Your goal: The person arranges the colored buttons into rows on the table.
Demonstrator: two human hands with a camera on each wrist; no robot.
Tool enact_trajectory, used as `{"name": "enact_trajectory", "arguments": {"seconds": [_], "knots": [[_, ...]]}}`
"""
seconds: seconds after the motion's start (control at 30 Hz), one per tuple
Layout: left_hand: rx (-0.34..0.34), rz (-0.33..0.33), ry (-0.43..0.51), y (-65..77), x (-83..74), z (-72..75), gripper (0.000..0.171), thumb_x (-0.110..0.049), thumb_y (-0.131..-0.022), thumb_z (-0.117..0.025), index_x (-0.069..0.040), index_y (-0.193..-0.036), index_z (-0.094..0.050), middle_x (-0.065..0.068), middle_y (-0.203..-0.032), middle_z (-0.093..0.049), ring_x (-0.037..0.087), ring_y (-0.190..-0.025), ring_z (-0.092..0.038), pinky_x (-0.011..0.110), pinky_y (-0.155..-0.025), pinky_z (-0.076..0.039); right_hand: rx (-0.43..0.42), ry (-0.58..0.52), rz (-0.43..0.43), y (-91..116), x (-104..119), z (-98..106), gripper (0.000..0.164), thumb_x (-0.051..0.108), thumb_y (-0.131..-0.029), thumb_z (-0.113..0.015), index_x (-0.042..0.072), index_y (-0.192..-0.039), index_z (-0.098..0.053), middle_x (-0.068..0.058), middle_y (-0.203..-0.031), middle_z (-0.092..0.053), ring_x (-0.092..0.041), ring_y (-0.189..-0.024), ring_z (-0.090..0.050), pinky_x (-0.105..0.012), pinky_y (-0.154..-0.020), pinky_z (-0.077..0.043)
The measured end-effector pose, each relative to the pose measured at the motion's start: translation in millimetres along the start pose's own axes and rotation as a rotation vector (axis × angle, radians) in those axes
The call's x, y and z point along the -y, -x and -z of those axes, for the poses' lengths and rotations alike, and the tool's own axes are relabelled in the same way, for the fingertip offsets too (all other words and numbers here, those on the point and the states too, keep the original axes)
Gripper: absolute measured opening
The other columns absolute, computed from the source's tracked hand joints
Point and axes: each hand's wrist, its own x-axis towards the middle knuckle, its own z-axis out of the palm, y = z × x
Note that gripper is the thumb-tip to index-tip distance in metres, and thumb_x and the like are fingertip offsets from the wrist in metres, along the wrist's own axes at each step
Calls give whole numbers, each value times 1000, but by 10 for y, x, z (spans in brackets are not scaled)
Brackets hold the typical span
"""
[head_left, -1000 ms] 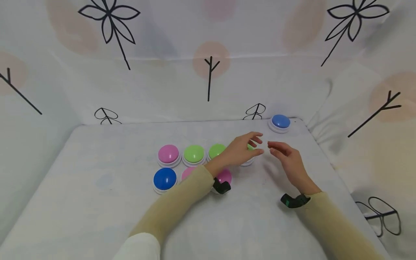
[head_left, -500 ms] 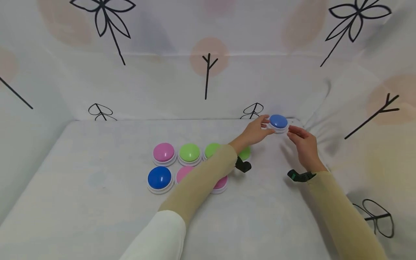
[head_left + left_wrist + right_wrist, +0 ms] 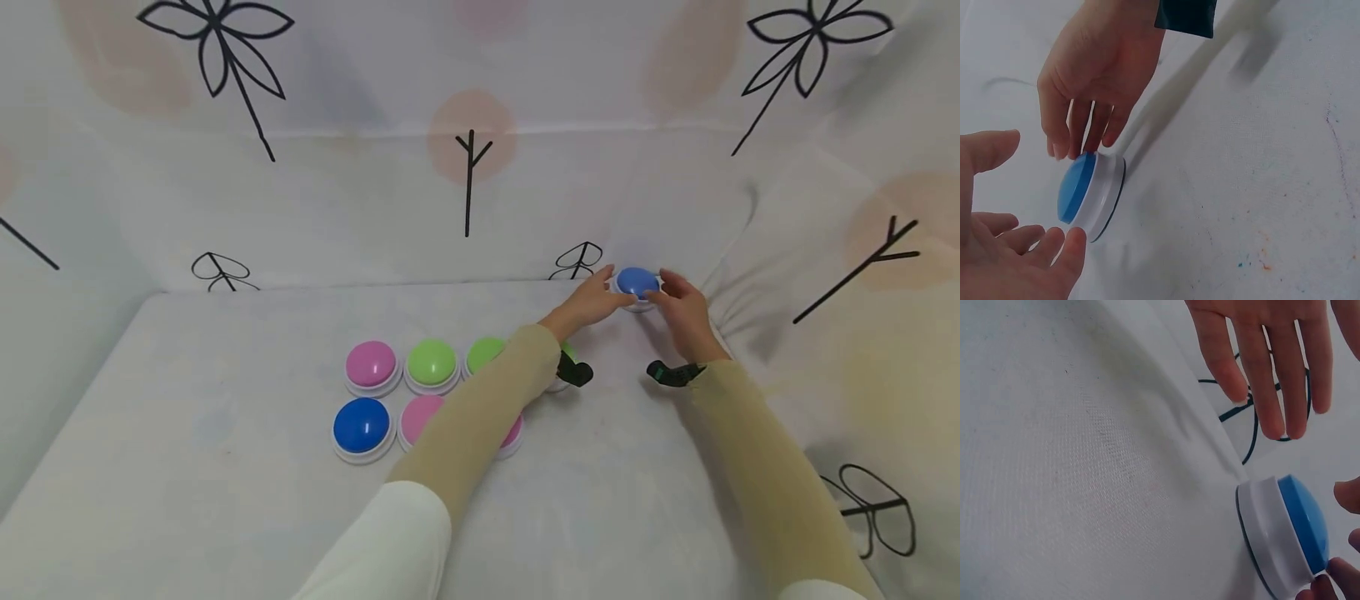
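Observation:
A blue dome push button (image 3: 637, 282) on a round white base sits near the back right corner of the table. My left hand (image 3: 591, 304) is at its left side, fingers extended and slightly bent. From the right, my right hand (image 3: 685, 317) reaches over with relaxed fingers. In the left wrist view, the right hand's fingertips are at the rim of the blue button (image 3: 1079, 187), while the left hand (image 3: 1016, 256) is beside it, palm up. The right wrist view shows right fingertips (image 3: 1335, 575) at the button's edge; a gap appears below the left hand (image 3: 1266, 356).
Two rows of similar buttons stand mid-table: a pink button (image 3: 371, 364), a green button (image 3: 431, 362) and other green ones behind, a dark blue button (image 3: 362, 426) and pink ones in front. My left sleeve (image 3: 480, 425) partly covers them. Patterned cloth (image 3: 360, 200) rises behind the table.
Both hands have moved toward the back right, from apart in front of the blue button to either side of it. The right hand has closed in from the right. The button stays there.

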Motion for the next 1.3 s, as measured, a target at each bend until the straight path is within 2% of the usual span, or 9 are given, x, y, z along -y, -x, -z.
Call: {"name": "enact_trajectory", "arguments": {"seconds": [0.17, 0.37, 0.53, 0.63, 0.77, 0.83, 1.07, 1.2, 1.3], "knots": [[64, 12, 0, -7, -35, -39, 76, -40, -92, -69, -23, -157, -33, -5, -155, -40, 10, -137, -42, 33, -108, -40, 4, 37, 22, -31, -23, -33, 66, 17, -98, -60, 7, -156, -30, -15, -161, -26, -28, -147, -26, -38, -118, -25], [84, 10, 10, -54, 49, -69, 76, -41, -93, -68, -22, -157, -32, -2, -155, -40, 13, -138, -41, 33, -109, -39, 44, 47, 38, -67, -46, -61, 66, 15, -98, -60, 5, -156, -29, -16, -161, -25, -28, -147, -25, -37, -118, -23], [108, 7, -15, -72, 126, -80, 77, -42, -92, -69, -21, -157, -33, 0, -154, -42, 13, -138, -41, 32, -109, -38, 36, 133, 65, -85, -108, -53, 64, 12, -98, -60, 4, -155, -31, -16, -161, -27, -30, -147, -24, -41, -118, -24], [110, 23, 0, -79, 157, -75, 78, -41, -91, -70, -22, -157, -33, -1, -155, -41, 14, -139, -40, 34, -110, -37, 67, 180, 102, -89, -133, -50, 66, 8, -97, -59, 2, -156, -28, -19, -161, -23, -33, -148, -20, -44, -118, -23], [138, 34, 33, -87, 189, -65, 81, -41, -90, -71, -21, -158, -31, -2, -157, -37, 13, -141, -36, 35, -111, -35, 105, 206, 135, -91, -149, -49, 71, 5, -96, -62, 1, -156, -25, -21, -160, -22, -32, -148, -18, -41, -118, -22], [149, 21, 39, -87, 199, -66, 82, -40, -90, -72, -20, -158, -31, -1, -157, -37, 13, -141, -36, 33, -111, -35, 94, 211, 140, -89, -153, -39, 71, 5, -95, -65, 2, -156, -28, -20, -159, -24, -31, -147, -20, -39, -118, -23], [138, -5, 67, -68, 173, -74, 78, -38, -89, -74, -23, -155, -36, -2, -155, -41, 13, -140, -38, 33, -112, -34, 35, 214, 134, -43, -145, 59, 73, 15, -92, -73, 6, -154, -35, -17, -157, -32, -27, -146, -26, -33, -115, -28], [123, -44, 13, -30, 143, -64, 76, -39, -89, -74, -26, -154, -38, -6, -151, -46, 11, -138, -41, 32, -111, -35, 1, 190, 126, 55, -117, 134, 73, 22, -89, -77, 8, -152, -41, -15, -154, -38, -25, -144, -33, -25, -108, -37], [84, -89, -38, 7, 142, -48, 73, -38, -90, -73, -23, -153, -40, -7, -145, -53, 9, -135, -45, 28, -107, -39, 11, 190, 128, 174, -81, 182, 76, 29, -88, -78, 8, -152, -42, -15, -153, -39, -25, -142, -36, -22, -104, -40]]}}
